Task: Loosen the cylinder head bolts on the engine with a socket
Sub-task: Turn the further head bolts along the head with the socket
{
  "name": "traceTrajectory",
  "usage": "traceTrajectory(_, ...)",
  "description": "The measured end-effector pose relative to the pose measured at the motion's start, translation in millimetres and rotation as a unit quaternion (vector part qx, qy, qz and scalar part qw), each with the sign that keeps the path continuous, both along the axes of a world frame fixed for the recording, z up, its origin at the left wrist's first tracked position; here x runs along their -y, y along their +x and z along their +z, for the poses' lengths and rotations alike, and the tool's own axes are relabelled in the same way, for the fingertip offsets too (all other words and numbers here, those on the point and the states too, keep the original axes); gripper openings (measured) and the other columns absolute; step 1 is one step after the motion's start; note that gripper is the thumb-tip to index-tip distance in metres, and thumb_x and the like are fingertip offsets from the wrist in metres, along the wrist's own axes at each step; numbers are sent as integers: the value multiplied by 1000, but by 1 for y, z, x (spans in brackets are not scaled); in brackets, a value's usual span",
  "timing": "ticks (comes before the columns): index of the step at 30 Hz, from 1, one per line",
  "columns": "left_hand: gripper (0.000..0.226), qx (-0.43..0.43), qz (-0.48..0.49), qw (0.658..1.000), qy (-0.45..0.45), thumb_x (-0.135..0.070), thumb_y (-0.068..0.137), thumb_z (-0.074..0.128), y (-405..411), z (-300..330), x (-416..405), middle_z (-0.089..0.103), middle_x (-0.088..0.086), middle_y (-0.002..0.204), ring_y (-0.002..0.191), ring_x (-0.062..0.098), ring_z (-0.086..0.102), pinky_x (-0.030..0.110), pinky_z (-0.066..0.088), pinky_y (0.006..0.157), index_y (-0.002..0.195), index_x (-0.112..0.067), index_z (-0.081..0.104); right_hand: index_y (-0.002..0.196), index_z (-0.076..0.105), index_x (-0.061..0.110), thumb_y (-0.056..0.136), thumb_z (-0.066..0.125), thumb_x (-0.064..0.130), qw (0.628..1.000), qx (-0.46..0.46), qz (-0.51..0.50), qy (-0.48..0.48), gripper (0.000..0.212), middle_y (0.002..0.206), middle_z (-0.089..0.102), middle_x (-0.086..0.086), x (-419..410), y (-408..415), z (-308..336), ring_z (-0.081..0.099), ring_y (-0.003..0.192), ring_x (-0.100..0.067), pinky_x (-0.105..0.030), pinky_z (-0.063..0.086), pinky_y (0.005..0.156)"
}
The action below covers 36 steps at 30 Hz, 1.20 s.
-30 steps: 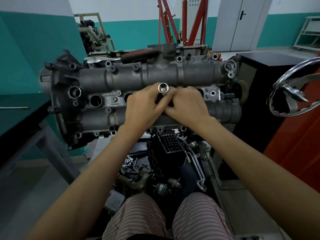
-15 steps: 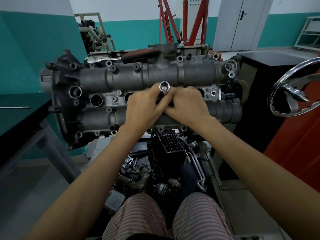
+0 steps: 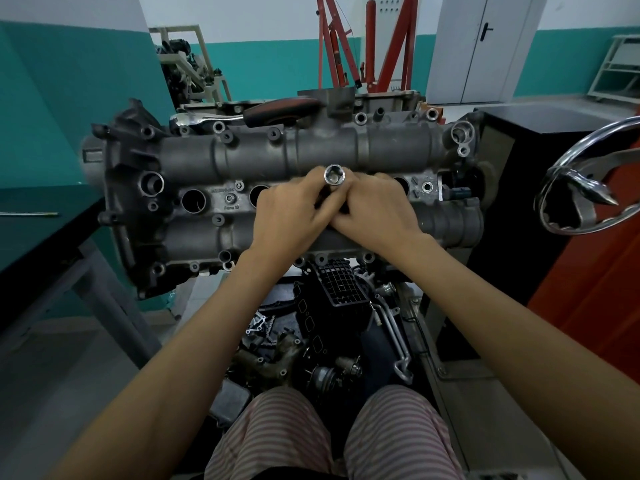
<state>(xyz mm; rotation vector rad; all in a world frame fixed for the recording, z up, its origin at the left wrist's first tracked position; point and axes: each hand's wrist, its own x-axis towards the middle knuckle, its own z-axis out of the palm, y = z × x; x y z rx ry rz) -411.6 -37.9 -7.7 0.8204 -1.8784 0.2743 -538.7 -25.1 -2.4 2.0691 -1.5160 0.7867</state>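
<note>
Head view looks down on the engine (image 3: 242, 161), which lies across the middle of the picture, and both hands meet over its centre valley. Left hand (image 3: 291, 216) comes in from about 7 o'clock and its fingers are curled round the socket (image 3: 333, 175), which stands up with its open end toward the camera; right hand (image 3: 375, 209) comes from about 5 o'clock and its fingers also close on the shaft just under the socket mouth, so the two hands touch each other. What is at the lower end of the socket is hidden by the fingers, so I cannot tell if it already sits on a cylinder head bolt. I judge that the step in hand is seating the socket by feel. To do it well, it is better to keep the socket straight along the bolt axis, turn it a little until it drops fully on the hexagon, and press down before any force is given; a tilted or half-seated socket can round the bolt head. A ratchet handle with red and black grip (image 3: 280, 110) lies on the engine at 12 o'clock from the hands, near enough to take with one hand while the other keeps the socket in place
</note>
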Motion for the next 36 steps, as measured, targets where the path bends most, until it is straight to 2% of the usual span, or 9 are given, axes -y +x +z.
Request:
traceTrajectory(2, 38, -7, -1, 1000, -7, -36, 86, 54, 0, 0, 1, 55, 6, 48, 44, 26, 55, 23, 29, 50, 66, -6, 62, 87, 61, 4, 88, 48, 33, 1000, -7, 5, -2, 32, 80, 67, -13, -1, -1, 0, 60, 73, -31, -34, 37, 69)
traceTrajectory(7, 42, -7, -6, 1000, 6, -42, 87, 45, 0, 0, 1, 56, 2, 58, 51, 23, 54, 33, 40, 45, 72, -4, 54, 92, 58, 6, 90, 43, 30, 1000, -22, 6, 5, 28, 86, 65, -10, 0, -2, -1, 58, 73, -29, -31, 33, 68)
traceTrajectory(12, 21, 4, 7, 1000, 0, -31, 85, 48, -2, 1, -1, 38, -15, 60, 49, 9, 38, 20, 21, 43, 73, -18, 39, 104, 51, 10, 87, 43, 33, 1000, -10, 5, 10, 30, 97, 64, -4, 4, -3, -2, 60, 84, -24, -28, 33, 71)
traceTrajectory(14, 22, 1, 10, 1000, 0, -30, 88, 53, -1, 1, 0, 38, -13, 57, 49, 8, 36, 19, 19, 44, 70, -19, 46, 102, 52, 8, 87, 44, 36, 1000, 4, 7, 3, 32, 93, 65, -5, 4, -2, -2, 61, 81, -24, -30, 36, 72)
traceTrajectory(18, 28, -15, 1, 1000, 11, -27, 87, 63, 1, -1, 3, 56, 4, 51, 45, 21, 52, 22, 28, 52, 70, -5, 63, 98, 59, 7, 89, 42, 39, 1000, -11, -3, -4, 37, 86, 67, -9, 1, -1, -1, 60, 77, -28, -32, 37, 70)
traceTrajectory(21, 33, -9, 0, 1000, -5, -33, 88, 59, -1, 0, 0, 52, 1, 50, 46, 22, 53, 23, 27, 49, 67, -6, 60, 92, 60, 4, 90, 45, 32, 1000, -23, 8, 0, 32, 83, 66, -14, -1, -3, -1, 57, 72, -32, -31, 28, 65)
traceTrajectory(26, 37, -2, -19, 1000, 7, -38, 87, 43, 0, 1, -1, 47, -4, 54, 47, 20, 49, 31, 36, 43, 75, -3, 52, 100, 54, 9, 89, 42, 32, 1000, -21, 2, 10, 29, 93, 64, -7, 1, -2, -2, 57, 76, -25, -28, 32, 69)
traceTrajectory(30, 34, 8, -7, 1000, 5, -34, 86, 45, -1, 0, 0, 46, -4, 54, 48, 23, 52, 27, 31, 46, 72, -5, 55, 101, 53, 9, 87, 42, 33, 1000, -3, 3, 10, 30, 95, 65, -5, 1, -1, -1, 60, 80, -24, -29, 36, 72)
traceTrajectory(36, 37, -9, -10, 1000, -10, -34, 86, 53, 0, 0, 2, 55, 9, 49, 44, 29, 55, 24, 30, 48, 67, -3, 61, 91, 62, 7, 89, 43, 34, 1000, -16, 0, 6, 33, 85, 67, -9, 0, -2, 0, 59, 77, -28, -33, 36, 72)
